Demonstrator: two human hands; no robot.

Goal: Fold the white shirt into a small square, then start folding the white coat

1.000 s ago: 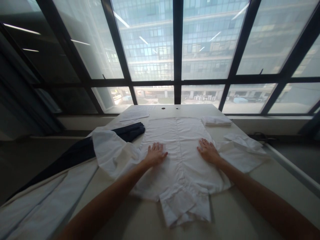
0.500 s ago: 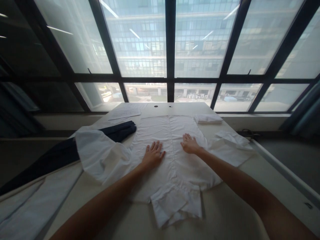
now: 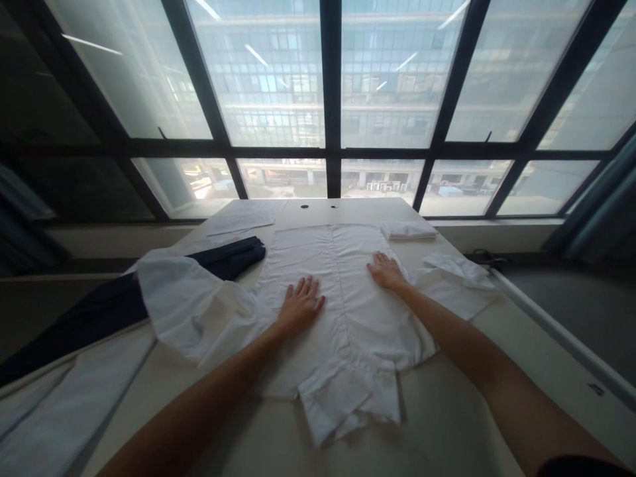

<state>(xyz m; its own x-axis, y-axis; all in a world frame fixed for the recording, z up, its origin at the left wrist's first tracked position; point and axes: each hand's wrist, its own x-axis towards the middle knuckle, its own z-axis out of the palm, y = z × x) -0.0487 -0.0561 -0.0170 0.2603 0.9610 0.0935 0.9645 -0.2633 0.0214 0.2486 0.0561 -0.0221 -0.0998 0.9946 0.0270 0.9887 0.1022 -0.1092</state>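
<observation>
A white shirt [image 3: 348, 311] lies spread flat on the table [image 3: 447, 424], collar end toward me. My left hand [image 3: 299, 301] presses flat on its left half, fingers apart. On the shirt's right half, farther up near the right edge, my right hand [image 3: 385, 270] also lies flat with fingers spread. One sleeve [image 3: 189, 301] billows out to the left, the other sleeve [image 3: 454, 278] lies to the right.
A dark navy garment [image 3: 124, 301] lies at the left, partly under the sleeve. More white cloth [image 3: 59, 411] sits at the near left. A folded white cloth [image 3: 408, 230] and a sheet of paper [image 3: 241, 222] rest near the far edge. Large windows stand behind the table.
My right hand slid from the lower right of the shirt toward the middle, then up and outward to the right edge. My left hand stayed pressed in place.
</observation>
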